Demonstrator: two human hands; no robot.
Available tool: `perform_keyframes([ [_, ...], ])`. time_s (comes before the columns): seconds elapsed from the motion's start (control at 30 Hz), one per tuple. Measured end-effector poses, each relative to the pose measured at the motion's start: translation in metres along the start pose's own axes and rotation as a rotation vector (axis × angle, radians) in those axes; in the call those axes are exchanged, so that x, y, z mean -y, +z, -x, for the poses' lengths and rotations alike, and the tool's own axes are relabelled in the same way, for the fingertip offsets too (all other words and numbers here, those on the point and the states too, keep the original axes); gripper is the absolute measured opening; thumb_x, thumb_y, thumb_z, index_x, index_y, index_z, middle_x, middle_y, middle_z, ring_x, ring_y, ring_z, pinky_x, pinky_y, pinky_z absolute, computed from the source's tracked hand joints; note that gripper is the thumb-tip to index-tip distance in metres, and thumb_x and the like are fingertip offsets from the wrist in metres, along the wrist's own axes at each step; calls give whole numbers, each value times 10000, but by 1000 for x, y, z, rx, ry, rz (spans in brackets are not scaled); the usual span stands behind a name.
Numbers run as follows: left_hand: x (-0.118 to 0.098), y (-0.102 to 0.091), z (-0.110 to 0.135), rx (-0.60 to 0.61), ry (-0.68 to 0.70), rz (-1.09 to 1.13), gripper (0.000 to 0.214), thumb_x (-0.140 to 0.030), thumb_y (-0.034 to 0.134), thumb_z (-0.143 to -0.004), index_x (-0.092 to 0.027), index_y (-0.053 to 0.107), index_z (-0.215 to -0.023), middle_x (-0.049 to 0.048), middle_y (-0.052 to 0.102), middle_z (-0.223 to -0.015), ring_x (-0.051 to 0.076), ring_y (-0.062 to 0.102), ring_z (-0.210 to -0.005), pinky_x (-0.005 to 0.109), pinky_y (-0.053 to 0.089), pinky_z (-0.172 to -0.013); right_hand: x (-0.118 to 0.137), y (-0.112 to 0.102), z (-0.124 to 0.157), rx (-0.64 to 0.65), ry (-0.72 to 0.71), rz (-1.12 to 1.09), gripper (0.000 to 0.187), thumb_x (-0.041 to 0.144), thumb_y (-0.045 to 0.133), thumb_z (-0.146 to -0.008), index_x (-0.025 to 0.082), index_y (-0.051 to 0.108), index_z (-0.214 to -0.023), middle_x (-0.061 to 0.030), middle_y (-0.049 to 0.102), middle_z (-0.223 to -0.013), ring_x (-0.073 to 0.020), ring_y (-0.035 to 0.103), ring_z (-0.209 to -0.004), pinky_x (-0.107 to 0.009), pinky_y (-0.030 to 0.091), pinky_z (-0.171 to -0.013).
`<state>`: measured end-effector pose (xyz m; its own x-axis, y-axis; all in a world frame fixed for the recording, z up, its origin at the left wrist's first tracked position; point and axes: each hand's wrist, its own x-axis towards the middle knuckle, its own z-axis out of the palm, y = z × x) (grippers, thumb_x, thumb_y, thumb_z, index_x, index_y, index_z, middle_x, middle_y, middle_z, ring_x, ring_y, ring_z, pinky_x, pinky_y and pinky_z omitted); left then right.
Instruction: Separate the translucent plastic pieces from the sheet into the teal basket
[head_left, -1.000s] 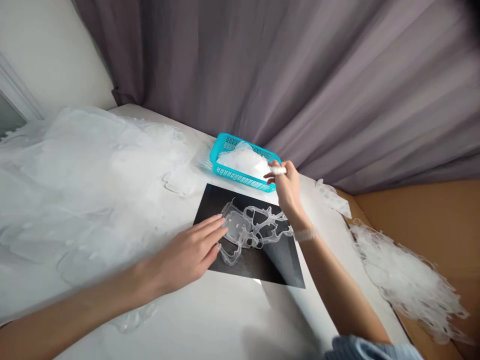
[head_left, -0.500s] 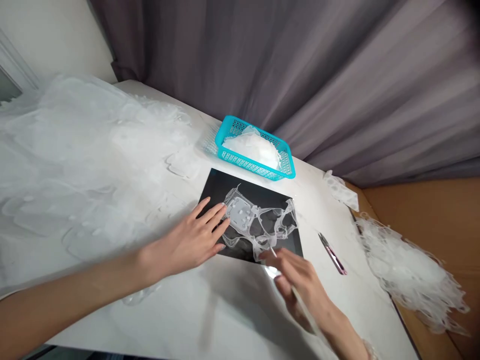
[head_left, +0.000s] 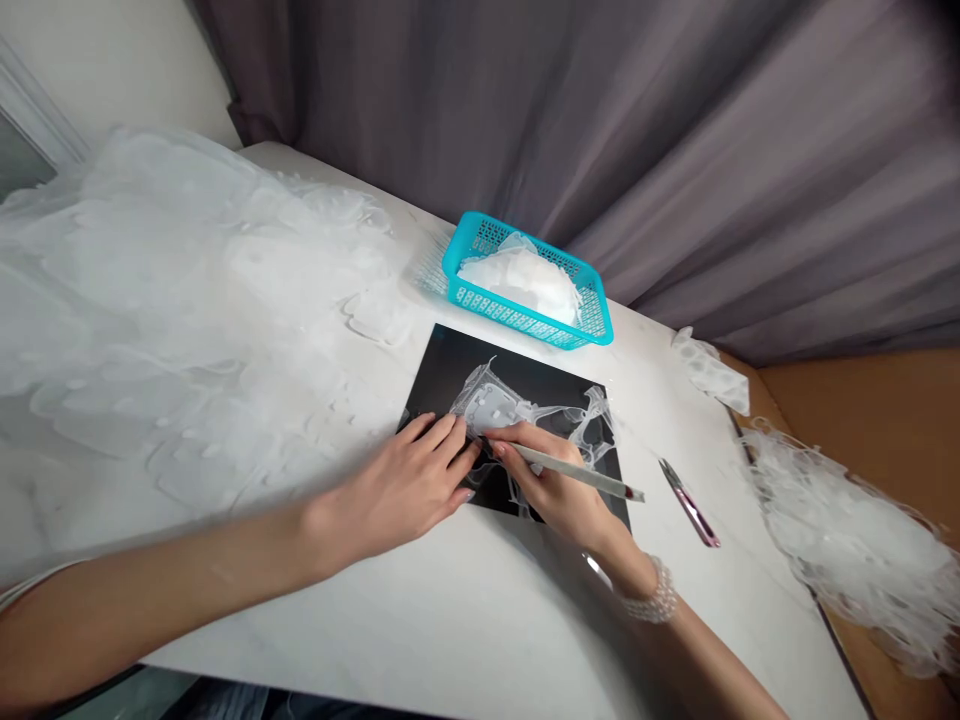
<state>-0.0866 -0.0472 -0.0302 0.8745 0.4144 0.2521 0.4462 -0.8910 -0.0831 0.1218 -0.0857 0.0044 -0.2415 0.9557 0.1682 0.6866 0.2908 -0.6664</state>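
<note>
A black mat point(head_left: 450, 375) lies on the white table point(head_left: 465, 620). On the mat sits a translucent white piece point(head_left: 495, 410) with stringy trimmings trailing right. My left hand point(head_left: 409, 485) lies flat with fingers stretched, pressing the piece's left edge. My right hand point(head_left: 551, 490) is closed on a thin silver tool point(head_left: 581, 473), held like a pen, its tip at the piece beside my left fingertips. A pearl bracelet point(head_left: 651, 598) circles my right wrist.
A turquoise basket point(head_left: 596, 325) heaped with white pieces stands behind the mat. Pink-handled snips point(head_left: 691, 503) lie right of the mat. A large pile of translucent sheets point(head_left: 165, 290) covers the left. Stringy white scraps point(head_left: 855, 545) fill a brown box at right. Grey curtain behind.
My right hand left the basket, came back near the table's front, and now holds the silver tool with its tip on the piece. The left hand stayed pressing. The view shifted.
</note>
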Motion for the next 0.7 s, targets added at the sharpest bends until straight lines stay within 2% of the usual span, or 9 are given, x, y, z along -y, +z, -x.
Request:
perform_keyframes([
  [0.13,-2,3,1,14,-1,-24,491,-381,331,-1027,-77,535,-1354,227,584,-1354,339,520,-1266,465,395,-1018,-4,2,-3,18,-41,76,217,238,485,-1002,181,679,-1082,-64,713,-904,-171,637,-748,-315,520,-678],
  [0.33,-4,-3,1,34,-1,-77,484,-352,329,-1030,-70,535,-1365,225,587,-1365,331,524,-1280,461,394,-1025,-7,7,-3,27,-104,135,212,199,476,-1003,174,657,-1111,-78,684,-914,-183,625,-792,-333,539,-709],
  [0.53,-7,-5,1,47,-6,-107,472,-299,330,-1025,-66,504,-1397,235,558,-1394,337,503,-1309,469,385,-1038,-7,-1,17,13,-150,114,185,121,497,-979,141,634,-1102,-136,675,-1055,-208,660,-1035,-344,577,-852],
  [0.7,-8,-1,1,36,-18,-64,493,-355,345,-1017,-48,509,-1367,259,557,-1376,368,507,-1287,505,372,-1045,-14,7,11,-23,-218,151,219,128,465,-991,164,628,-1133,-138,681,-1083,-233,645,-1117,-397,580,-912],
])
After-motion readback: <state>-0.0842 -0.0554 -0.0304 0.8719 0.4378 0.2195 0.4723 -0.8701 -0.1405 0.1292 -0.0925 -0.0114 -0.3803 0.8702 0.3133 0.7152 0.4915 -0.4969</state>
